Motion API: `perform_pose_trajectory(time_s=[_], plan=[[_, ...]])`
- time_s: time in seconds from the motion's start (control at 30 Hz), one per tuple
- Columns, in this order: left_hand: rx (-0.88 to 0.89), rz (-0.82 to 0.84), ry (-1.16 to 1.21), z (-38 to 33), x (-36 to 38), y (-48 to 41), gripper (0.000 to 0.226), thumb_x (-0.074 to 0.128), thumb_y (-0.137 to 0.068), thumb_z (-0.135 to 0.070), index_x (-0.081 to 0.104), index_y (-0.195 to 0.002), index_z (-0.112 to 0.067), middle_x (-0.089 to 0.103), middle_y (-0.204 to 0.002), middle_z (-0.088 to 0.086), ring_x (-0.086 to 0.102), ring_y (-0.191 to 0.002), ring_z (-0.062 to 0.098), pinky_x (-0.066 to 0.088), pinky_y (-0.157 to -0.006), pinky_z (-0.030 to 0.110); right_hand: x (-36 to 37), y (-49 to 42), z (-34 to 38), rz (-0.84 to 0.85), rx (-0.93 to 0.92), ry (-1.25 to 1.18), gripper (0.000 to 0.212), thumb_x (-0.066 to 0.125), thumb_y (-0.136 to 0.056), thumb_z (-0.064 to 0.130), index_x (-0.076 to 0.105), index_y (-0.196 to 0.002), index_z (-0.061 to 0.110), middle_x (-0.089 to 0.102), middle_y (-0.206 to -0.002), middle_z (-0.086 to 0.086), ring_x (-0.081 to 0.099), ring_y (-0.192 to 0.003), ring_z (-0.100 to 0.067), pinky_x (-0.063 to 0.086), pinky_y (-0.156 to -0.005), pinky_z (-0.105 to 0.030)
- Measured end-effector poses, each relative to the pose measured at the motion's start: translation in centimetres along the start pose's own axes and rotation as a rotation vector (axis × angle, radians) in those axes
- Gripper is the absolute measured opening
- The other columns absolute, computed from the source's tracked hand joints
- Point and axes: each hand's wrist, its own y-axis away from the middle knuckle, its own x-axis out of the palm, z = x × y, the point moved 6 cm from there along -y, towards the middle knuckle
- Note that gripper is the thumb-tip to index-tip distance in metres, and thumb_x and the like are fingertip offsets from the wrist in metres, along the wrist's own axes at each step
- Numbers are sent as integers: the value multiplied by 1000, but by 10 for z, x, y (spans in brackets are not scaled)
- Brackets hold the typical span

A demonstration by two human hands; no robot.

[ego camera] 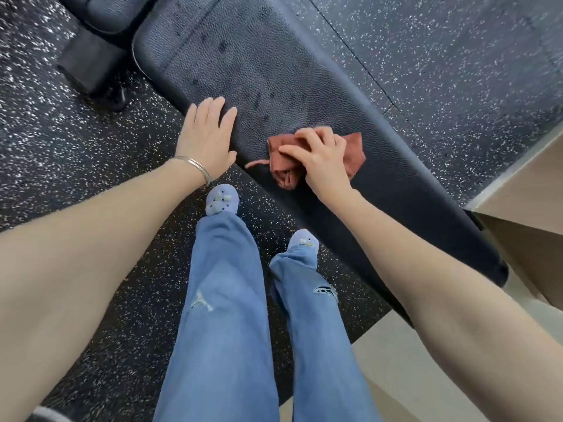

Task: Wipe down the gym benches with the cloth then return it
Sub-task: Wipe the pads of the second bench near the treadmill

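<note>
— Where is the cloth [281, 161] right now?

— On the black padded table [243, 65], toward its near end. It is a rust-red rag, bunched up, and lies directly under the right hand [320, 156]. Crumpled folds stick out to the left of the hand and a flatter corner shows on its far right side.

— Is that hand grasping it?

— Yes. The fingers and thumb are curled over the bunched fabric and clutch it against the pad.

— And the other hand?

— The left hand [210, 138] is released and holds nothing. It lies flat on the left edge of the table with its fingers straight and pointing away. It sits to the left of the cloth and does not touch it; bare pad shows between them. A thin metal bracelet [195, 166] circles that wrist.

— What else is around?

— The table runs diagonally from far left to near right over dark speckled rubber floor [457, 56]. A second dark pad [112, 10] sits at the far left. Near the camera are blue jeans [225, 300] with small rips, and light blue footwear [221, 199] just beside the table's left edge. Pale flooring [533, 184] begins on the right.
</note>
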Motion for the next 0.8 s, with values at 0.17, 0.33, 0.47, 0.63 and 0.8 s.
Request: perform_pose_trajectory(time_s=[0.17, 0.33, 0.47, 0.63, 0.8], plan=[[37, 4, -26, 24, -10, -6, 77, 61, -86, -31, 21, -146, -3, 18, -152, 24, 17, -140, 38, 14, -116, 47, -4, -4, 0, -16, -30, 45, 51, 28, -81, 20, 69, -110, 28, 59, -125, -5, 50, -115, -35, 33, -94, -49], [72, 10, -17, 40, -8, -14, 77, 59, -88, -31, 18, -147, -4, 16, -153, 22, 15, -142, 38, 13, -117, 47, 19, 88, -24, 12, -107, 50, 44, 37, -83, 11, 73, -104, 23, 65, -116, -10, 57, -99, -42, 40, -84, -52], [124, -1, 10, 48, -3, -17, 77, 60, -87, -29, 20, -146, -3, 19, -152, 22, 18, -140, 38, 14, -118, 45, 25, 67, -3, 2, 27, 13, 44, 44, -73, -4, 74, -97, 18, 64, -112, -15, 54, -100, -47, 39, -80, -56], [209, -21, 1, 73, -8, -23, 73, 61, -85, -25, 25, -144, -2, 26, -149, 20, 24, -137, 36, 18, -116, 43, 14, -17, 42, -10, 6, -50, 34, 59, -82, 3, 72, -104, 26, 58, -124, -8, 47, -112, -40, 33, -89, -51], [171, -59, 49, 104, -19, -30, 70, 65, -81, -18, 32, -141, 2, 30, -145, 24, 26, -135, 40, 22, -114, 46, 9, -80, 69, -44, -13, -3, 42, 48, -83, 6, 68, -111, 31, 55, -128, -5, 45, -116, -36, 29, -93, -48]])
